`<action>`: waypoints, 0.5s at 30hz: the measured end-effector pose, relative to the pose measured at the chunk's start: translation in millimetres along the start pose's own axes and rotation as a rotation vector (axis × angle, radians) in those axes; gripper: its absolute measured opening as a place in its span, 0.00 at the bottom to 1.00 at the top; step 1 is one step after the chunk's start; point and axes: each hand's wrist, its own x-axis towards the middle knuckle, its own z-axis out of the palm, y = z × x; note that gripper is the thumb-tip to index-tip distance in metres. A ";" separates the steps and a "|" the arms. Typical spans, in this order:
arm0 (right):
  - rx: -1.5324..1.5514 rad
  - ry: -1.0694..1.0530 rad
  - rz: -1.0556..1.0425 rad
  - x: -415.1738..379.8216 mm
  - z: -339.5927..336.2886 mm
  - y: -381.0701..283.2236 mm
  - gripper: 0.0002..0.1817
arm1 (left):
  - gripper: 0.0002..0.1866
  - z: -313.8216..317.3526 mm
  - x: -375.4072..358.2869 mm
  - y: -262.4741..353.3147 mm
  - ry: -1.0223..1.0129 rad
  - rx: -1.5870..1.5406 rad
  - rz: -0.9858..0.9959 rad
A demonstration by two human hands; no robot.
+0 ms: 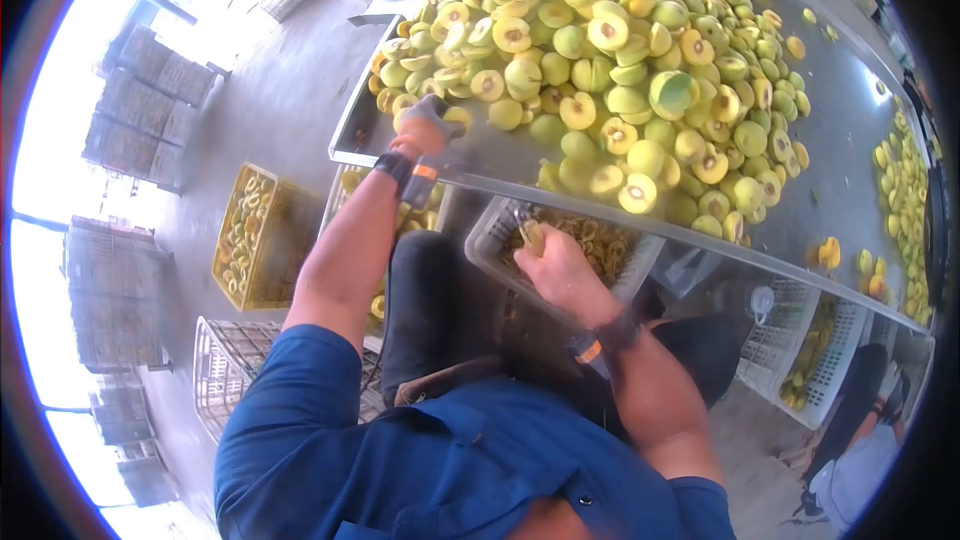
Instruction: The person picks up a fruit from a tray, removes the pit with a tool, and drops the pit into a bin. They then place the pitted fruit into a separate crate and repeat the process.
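My left hand (424, 127), in a thin grey glove, is at the near left edge of the fruit pile with its fingers closed on a yellow-green peach half (457, 117). The fingertips are partly hidden. My right hand (562, 270), bare, grips the pale yellowish handle of a short hand tool (532, 236) with a metal end. It is held over a white crate (487, 252) of peach scraps below the table edge. Many halved peaches (610, 30) are heaped on the metal table (480, 145), several with reddish-brown centres facing up.
A yellow crate (283, 230) of peach pieces stands on the floor at left, near a white crate (225, 365). More white crates (840, 350) sit under the table at right, near another person's leg (850, 410). The table's raised metal rim (600, 202) runs before me.
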 end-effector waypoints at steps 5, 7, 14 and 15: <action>0.044 0.141 -0.100 -0.8 -10.9 -15.2 0.18 | 0.24 -8.4 -97.3 95.5 -0.114 -0.578 -0.040; 0.058 0.194 -0.141 -2.2 -15.6 -16.7 0.18 | 0.24 0.3 -127.4 119.3 -0.098 -0.628 0.094; -0.083 0.250 -0.089 -22.1 -25.4 -18.3 0.15 | 0.21 27.6 -174.6 144.8 -0.015 -0.678 0.077; 0.002 0.172 -0.055 -22.9 -25.9 -18.0 0.14 | 0.19 28.6 -178.3 148.7 0.010 -0.649 0.087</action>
